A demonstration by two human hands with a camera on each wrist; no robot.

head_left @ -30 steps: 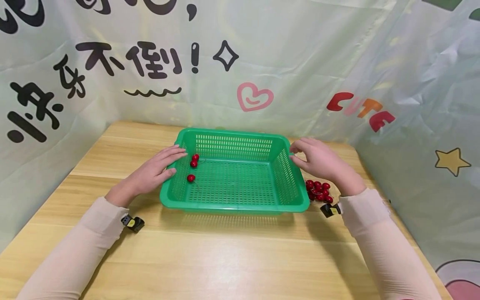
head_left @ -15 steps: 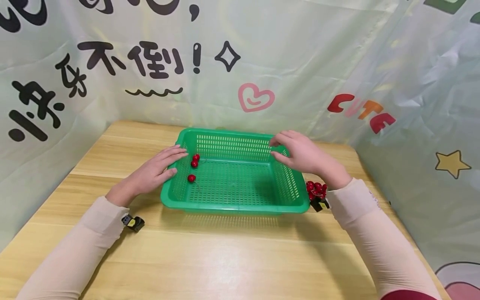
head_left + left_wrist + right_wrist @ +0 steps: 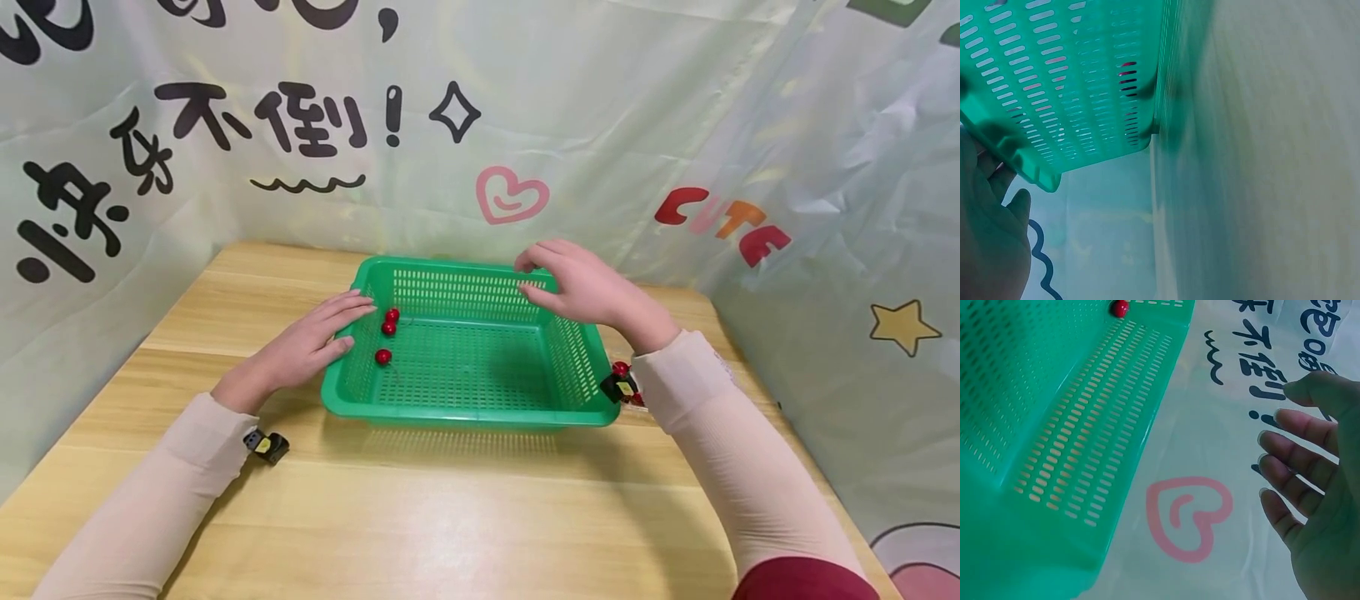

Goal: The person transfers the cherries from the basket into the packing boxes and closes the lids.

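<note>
On the wooden table stands a green plastic basket [image 3: 472, 415] with slotted walls. Inside it, by the left wall, lie a lone cherry [image 3: 383, 357] and a pair of touching cherries [image 3: 390, 322], all red with thin stems. My left hand [image 3: 303, 337] rests on the basket's left rim with its fingers extended; the left wrist view shows this hand [image 3: 991, 231] beside the rim from outside. Above the basket's right rear part hovers my right hand [image 3: 581, 287], its fingers loosely bent. In the right wrist view, nothing is seen in that hand [image 3: 1310, 456].
More cherries [image 3: 621, 368] lie right of the basket, partly hidden by the right sleeve and the black wrist camera [image 3: 619, 387]. A printed cloth backdrop [image 3: 600, 125] rises close behind the table [image 3: 450, 517] and along both sides.
My right hand has moved from the basket's right rim leftward and up, over the basket's right rear part. The left hand, the basket and the cherries inside have stayed put.
</note>
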